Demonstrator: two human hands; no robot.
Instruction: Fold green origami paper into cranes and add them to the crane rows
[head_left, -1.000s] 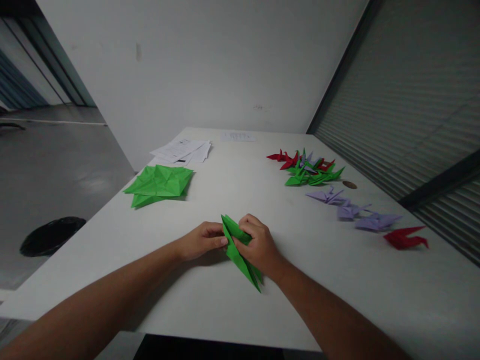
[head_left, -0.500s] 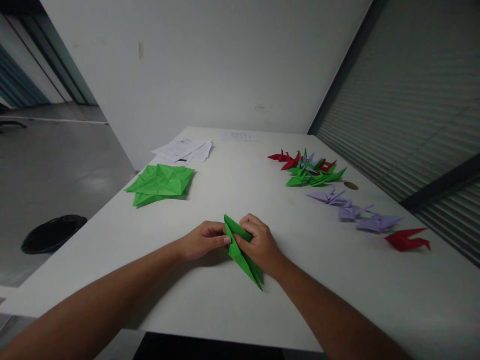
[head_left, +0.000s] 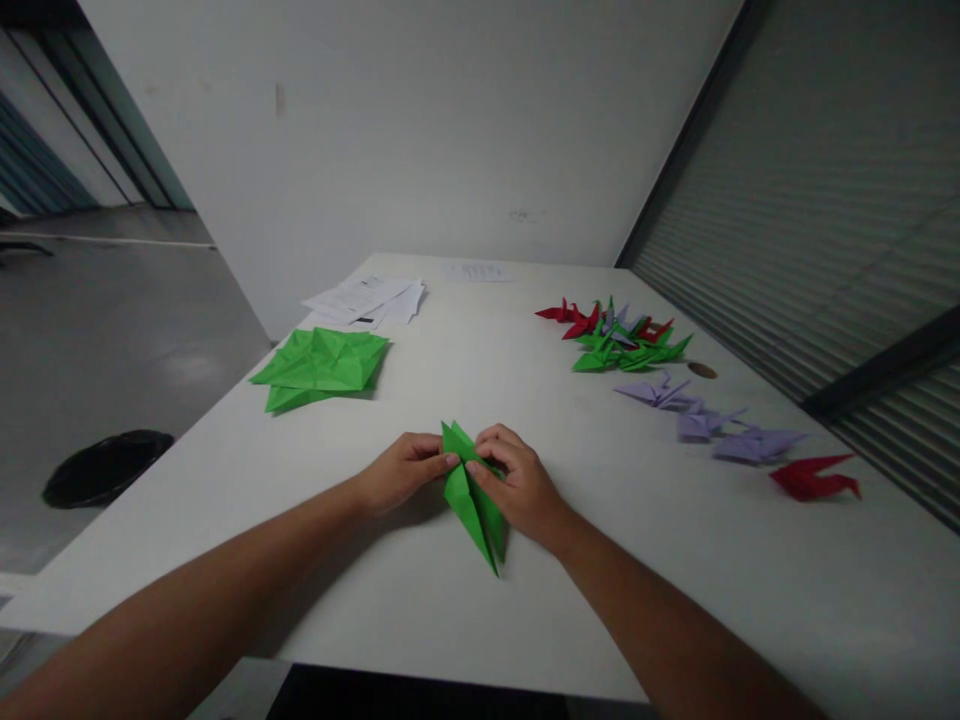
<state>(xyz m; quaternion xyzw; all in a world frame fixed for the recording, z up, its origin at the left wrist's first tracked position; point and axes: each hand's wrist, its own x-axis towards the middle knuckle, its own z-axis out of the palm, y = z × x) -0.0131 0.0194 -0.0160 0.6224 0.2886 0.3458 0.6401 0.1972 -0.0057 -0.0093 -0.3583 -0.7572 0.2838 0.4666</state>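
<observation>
A partly folded sheet of green origami paper (head_left: 471,505) is between my two hands above the near part of the table. Its long point aims down toward me, split along the middle into two narrow flaps. My left hand (head_left: 409,470) pinches the left edge near the top, thumb on the face. My right hand (head_left: 517,485) grips the right side, with its thumb close to the centre fold and its fingers curled behind. Some fingertips are hidden by the paper.
Creased green sheets (head_left: 322,362) lie on the white table (head_left: 360,610) at left, before printed papers (head_left: 367,300). At right are a pile of folded cranes (head_left: 630,345), several purple cranes (head_left: 701,425), a red crane (head_left: 814,480) and a brown disc (head_left: 702,370). A black-lined bin (head_left: 109,468) stands on the floor.
The green paper has turned so its lower point swings left and hangs more upright. Its top has opened into two tips. Both hands stay on it, the left slightly higher.
</observation>
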